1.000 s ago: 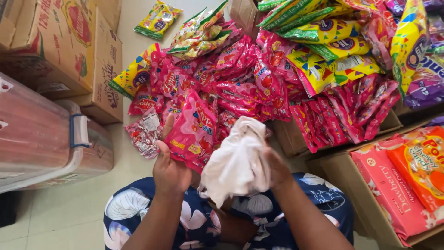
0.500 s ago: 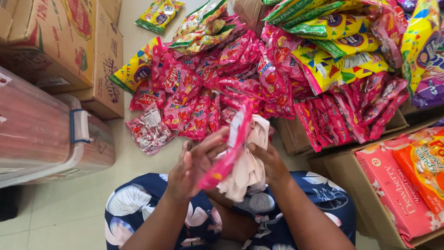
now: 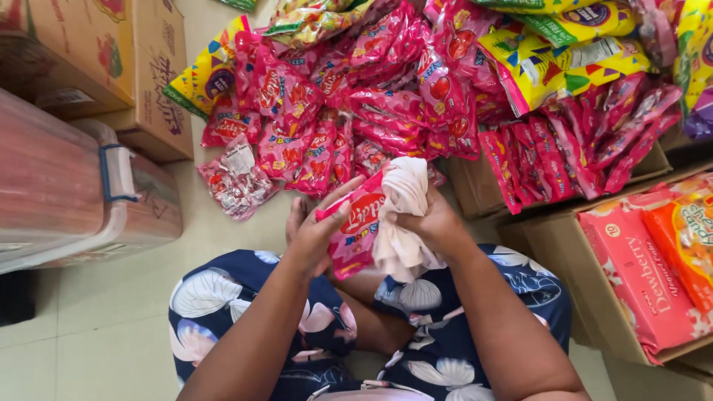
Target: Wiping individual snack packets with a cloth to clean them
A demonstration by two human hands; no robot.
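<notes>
Fingers of the left hand [image 3: 316,230] are curled around a pink candy packet [image 3: 355,232], which is gripped along its left edge and held upright over the lap. A white cloth [image 3: 401,215] is clutched by the right hand [image 3: 434,223] and pressed against the right side of the packet, with the cloth hanging down below the fist. Both are held near the middle of the scene, above knees covered in a dark blue floral garment [image 3: 223,297]. Just beyond the hands, a heap of pink candy packets [image 3: 356,96] is spread on the floor, with yellow snack bags [image 3: 564,63] piled farther right. Cardboard boxes [image 3: 141,67] are stacked at far left, and a plastic storage bin [image 3: 67,186] is seen at the left.
</notes>
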